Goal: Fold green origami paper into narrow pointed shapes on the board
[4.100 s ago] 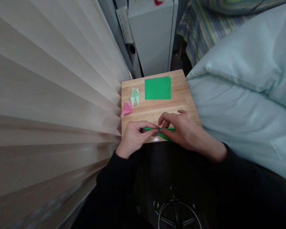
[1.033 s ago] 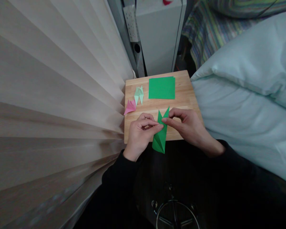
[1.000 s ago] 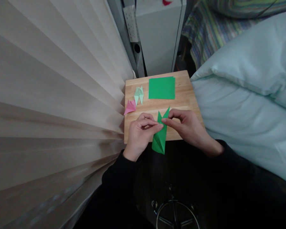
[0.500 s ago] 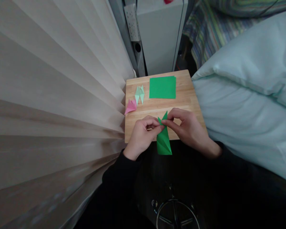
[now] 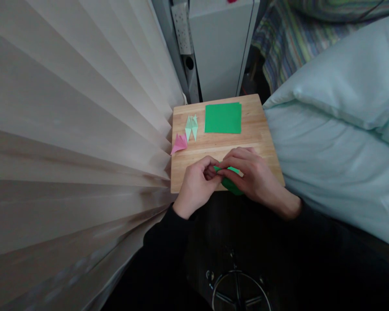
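A folded piece of green origami paper is held over the near edge of the wooden board, mostly covered by my fingers. My left hand pinches its left end between thumb and fingers. My right hand closes on it from the right, thumb below and fingers above, the fingertips of both hands meeting. On the board beyond my left hand lie a pink folded paper piece and, just past it, a pale green folded paper piece with pointed ends. A stack of green paper sheets lies at the back.
The wooden board sits between a pleated curtain on the left and pale bedding on the right. Behind it stand a white cabinet and a power strip. A round metal chair base shows below.
The green paper has turned from upright to lying crosswise, and its long lower part no longer hangs below my hands. My right hand has closed further over it.
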The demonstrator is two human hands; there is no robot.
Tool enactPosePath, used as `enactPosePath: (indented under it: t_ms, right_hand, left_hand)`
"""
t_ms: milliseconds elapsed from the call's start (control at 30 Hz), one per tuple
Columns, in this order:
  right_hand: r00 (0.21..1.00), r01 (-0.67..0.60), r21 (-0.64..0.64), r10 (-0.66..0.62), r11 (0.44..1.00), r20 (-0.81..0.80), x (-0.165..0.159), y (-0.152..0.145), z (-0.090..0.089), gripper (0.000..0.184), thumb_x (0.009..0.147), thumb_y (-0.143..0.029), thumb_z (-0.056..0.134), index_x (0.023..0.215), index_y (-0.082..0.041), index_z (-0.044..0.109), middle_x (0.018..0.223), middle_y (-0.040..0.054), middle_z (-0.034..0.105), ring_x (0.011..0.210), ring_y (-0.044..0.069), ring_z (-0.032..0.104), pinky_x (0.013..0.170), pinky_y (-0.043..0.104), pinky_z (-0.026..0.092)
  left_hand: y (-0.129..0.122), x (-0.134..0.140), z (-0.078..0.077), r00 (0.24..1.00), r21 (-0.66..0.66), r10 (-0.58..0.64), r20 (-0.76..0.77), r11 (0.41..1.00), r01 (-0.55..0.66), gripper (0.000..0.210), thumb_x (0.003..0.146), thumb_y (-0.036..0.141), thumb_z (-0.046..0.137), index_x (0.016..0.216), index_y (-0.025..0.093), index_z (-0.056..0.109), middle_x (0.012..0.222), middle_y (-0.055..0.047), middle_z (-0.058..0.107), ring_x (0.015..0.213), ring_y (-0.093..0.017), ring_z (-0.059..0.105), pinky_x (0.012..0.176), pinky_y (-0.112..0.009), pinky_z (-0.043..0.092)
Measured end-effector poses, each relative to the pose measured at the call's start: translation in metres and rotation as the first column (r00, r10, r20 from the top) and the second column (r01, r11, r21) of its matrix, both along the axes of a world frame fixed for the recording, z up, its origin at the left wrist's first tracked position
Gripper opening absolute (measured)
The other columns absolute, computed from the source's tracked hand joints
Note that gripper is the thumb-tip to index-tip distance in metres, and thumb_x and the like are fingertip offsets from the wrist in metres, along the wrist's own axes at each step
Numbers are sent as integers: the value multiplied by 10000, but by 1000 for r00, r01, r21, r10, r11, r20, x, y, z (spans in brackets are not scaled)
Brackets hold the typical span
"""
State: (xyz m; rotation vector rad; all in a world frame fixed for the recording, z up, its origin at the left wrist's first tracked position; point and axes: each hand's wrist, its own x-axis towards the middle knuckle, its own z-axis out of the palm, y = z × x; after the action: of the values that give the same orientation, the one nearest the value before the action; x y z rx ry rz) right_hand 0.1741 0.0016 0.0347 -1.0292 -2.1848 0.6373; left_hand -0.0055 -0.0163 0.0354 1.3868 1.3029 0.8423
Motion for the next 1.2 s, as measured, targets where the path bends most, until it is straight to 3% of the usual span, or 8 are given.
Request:
enactPosePath:
  t_ms: [200, 400, 700, 1000, 1200]
  right_hand:
    - [997, 53, -131, -61, 990, -55, 10, 8, 2, 94, 961, -253, 664, 879, -211, 679, 891, 54, 725, 869, 231, 649, 814, 386, 418]
    - [998, 59, -132, -61, 990, -13, 14, 9, 8, 71, 911, -253, 714, 873, -223, 662, 896, 58, 722, 896, 256, 656, 836, 414, 419]
    - [999, 47, -137, -50, 989, -17, 16, 10, 11, 71, 881, -228, 742, 869, -237, 673, 902, 50, 730, 906, 262, 663, 852, 417, 421]
    - [997, 77, -101, -73, 992, 40, 16, 8, 12, 109, 865, -178, 745, 844, -213, 644, 874, 29, 707, 879, 236, 655, 862, 398, 384]
    - [998, 64, -144, -61, 987, 25, 18, 10, 12, 171, 838, -189, 787, 777, -211, 628, 813, 19, 705, 819, 220, 645, 846, 388, 392]
  left_hand:
    - [1, -1, 1, 967, -51, 99, 235, 995, -89, 323, 807, 198, 756, 1092, 191, 605, 690, 48, 638, 575, -113, 675, 570, -218, 566]
    - [-1, -2, 5, 971, -39, 101, 215, 995, -94, 153, 821, 219, 757, 945, 167, 685, 784, -9, 704, 627, -143, 737, 637, -258, 635]
    - [1, -6, 6, 998, 149, 62, 21, 987, -65, 84, 813, 203, 767, 895, 186, 772, 856, -38, 768, 677, -139, 673, 563, -234, 521]
    - [1, -4, 3, 993, 57, 74, 93, 995, -79, 89, 792, 185, 783, 871, 166, 745, 807, -32, 757, 704, -147, 723, 652, -252, 589]
    - [1, -5, 3, 999, 92, 43, 34, 995, -46, 81, 787, 161, 771, 862, 164, 741, 795, -31, 765, 691, -142, 720, 633, -237, 575]
